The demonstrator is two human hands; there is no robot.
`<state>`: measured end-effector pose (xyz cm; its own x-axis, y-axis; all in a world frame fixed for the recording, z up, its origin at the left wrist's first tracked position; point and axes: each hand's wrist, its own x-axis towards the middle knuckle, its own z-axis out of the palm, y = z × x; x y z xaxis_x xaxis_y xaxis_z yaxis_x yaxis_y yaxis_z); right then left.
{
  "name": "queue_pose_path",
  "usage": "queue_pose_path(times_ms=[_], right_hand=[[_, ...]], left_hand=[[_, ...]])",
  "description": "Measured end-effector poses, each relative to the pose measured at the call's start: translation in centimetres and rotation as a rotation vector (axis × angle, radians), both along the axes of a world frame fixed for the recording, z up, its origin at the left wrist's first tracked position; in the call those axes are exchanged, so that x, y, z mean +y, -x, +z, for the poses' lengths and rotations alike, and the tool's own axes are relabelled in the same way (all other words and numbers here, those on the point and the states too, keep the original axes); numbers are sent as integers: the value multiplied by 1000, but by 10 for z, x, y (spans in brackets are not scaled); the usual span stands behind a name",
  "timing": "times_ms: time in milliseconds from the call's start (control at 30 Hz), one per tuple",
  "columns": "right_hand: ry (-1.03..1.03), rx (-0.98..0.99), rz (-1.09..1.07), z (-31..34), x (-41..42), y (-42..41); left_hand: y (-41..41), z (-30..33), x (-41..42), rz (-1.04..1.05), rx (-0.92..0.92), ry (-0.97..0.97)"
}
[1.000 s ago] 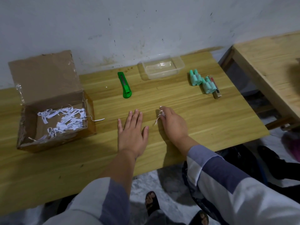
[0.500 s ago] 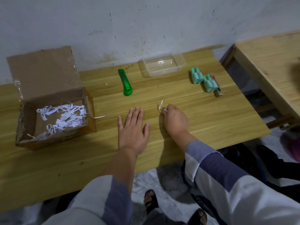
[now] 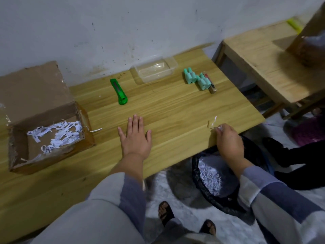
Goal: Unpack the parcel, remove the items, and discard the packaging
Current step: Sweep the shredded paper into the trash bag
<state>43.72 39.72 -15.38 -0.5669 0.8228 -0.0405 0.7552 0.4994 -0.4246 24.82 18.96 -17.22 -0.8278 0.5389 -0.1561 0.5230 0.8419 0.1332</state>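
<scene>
The bin [image 3: 219, 182] below the table's near edge already holds shredded paper. A pinch of paper shreds [image 3: 213, 123] is gripped in the right hand [image 3: 228, 141] at the table's [image 3: 175, 106] near right corner; they are best carried clear of the edge before release. The left hand [image 3: 135, 138] lies flat and open. Thin white curled strips remain in the cardboard box [image 3: 44, 120] at the left edge.

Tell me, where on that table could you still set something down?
Bare wood lies between the left hand and right hand, below the green cutter. The near-left table below the cardboard box is free too. The back edge is crowded.
</scene>
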Motion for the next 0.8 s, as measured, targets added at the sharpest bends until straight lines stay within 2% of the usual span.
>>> queue_pose_path(times_ms=[167,333,467,667,800], right_hand=[[15,34,-197,4,17,-52],[129,-79,-259,-8,39,-89],[186,-153,-317,-22,51,-108],[202,-170,-463,-29,56,-113],[260,-201,-453,-33,56,-113]], left_hand=[[-26,18,40,-198,-15,-65],[-59,14,88,-350,-83,-100],[-71,-2,95,-379,-32,-25],[-71,-10,95,-361,29,-79],[-71,-11,95,-364,36,-97]])
